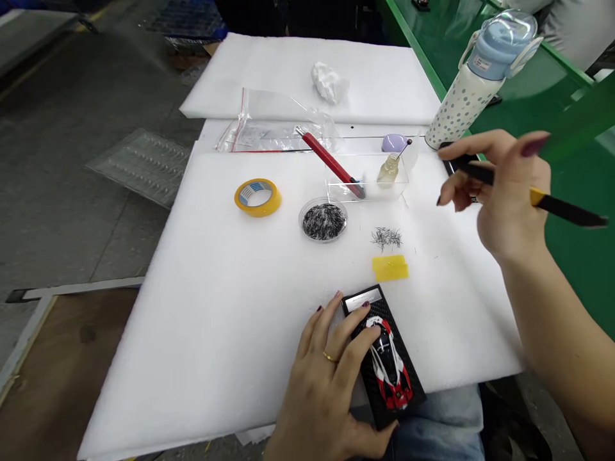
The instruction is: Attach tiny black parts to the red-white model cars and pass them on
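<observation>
My left hand (331, 378) lies flat with its fingers spread on a black base (369, 307) that carries a small red and white model car (390, 362), at the near edge of the white foam sheet (216, 288). My right hand (500, 186) is raised at the right, closed around a black tool with a yellow band (552, 203). Its tip points left, toward a clear box (368, 182). A small heap of thin dark pins (385, 237) and a yellow pad (389, 267) lie between the two hands.
A round dish of dark pins (323, 221), a roll of yellow tape (258, 196), a red-handled tool (329, 161), a small glue bottle (388, 169), a plastic bag (269, 128) and a crumpled tissue (328, 81) are on the foam. A dotted bottle with a blue lid (473, 83) stands at the right by the green bench (576, 160).
</observation>
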Available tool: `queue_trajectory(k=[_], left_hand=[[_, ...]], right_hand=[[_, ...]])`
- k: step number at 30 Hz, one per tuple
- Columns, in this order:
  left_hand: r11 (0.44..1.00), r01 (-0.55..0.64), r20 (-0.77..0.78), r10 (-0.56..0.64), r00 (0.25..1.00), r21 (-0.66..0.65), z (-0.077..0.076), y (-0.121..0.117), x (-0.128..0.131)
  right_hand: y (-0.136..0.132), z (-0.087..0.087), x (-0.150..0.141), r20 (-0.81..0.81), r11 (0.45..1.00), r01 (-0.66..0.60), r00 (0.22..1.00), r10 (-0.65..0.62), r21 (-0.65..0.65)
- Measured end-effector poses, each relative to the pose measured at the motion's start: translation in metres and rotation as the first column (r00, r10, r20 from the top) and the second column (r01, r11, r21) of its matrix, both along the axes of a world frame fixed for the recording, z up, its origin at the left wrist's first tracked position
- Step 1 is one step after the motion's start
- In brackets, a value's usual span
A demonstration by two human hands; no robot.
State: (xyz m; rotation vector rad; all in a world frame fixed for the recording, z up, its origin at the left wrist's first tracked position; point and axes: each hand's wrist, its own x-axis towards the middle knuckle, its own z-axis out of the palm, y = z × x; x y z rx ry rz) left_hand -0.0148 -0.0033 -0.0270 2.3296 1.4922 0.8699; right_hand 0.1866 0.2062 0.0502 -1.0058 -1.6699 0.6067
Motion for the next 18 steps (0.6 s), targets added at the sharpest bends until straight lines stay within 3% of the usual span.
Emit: queue_trajectory(k=[2,8,11,18], left_hand=[[1.000,0.002,0.000,-0.002,1.000,0.001,0.000,0.000,0.000],[0.997,0.024,-0.091,-0.018,0.996,0.070,-0.008,0.003,-0.003],[0.986,0.076,-0.171,-0.050,0.984,0.148,-0.014,0.007,-0.006],[0.990,0.055,-0.159,-0.033,0.987,0.132,-0.010,0.007,-0.006]], right_hand=[[-0.009,-0.003,0.013,-0.025,0.997,-0.019,1.000,0.017,-0.074],[-0.004,-0.014,0.047,0.081,0.987,0.157,0.985,-0.153,-0.039],[0.017,-0.018,0.053,0.074,0.974,0.198,0.979,-0.191,-0.114],[0.096,-0.040,0.018,0.419,0.959,0.234,0.896,-0.149,-0.160]])
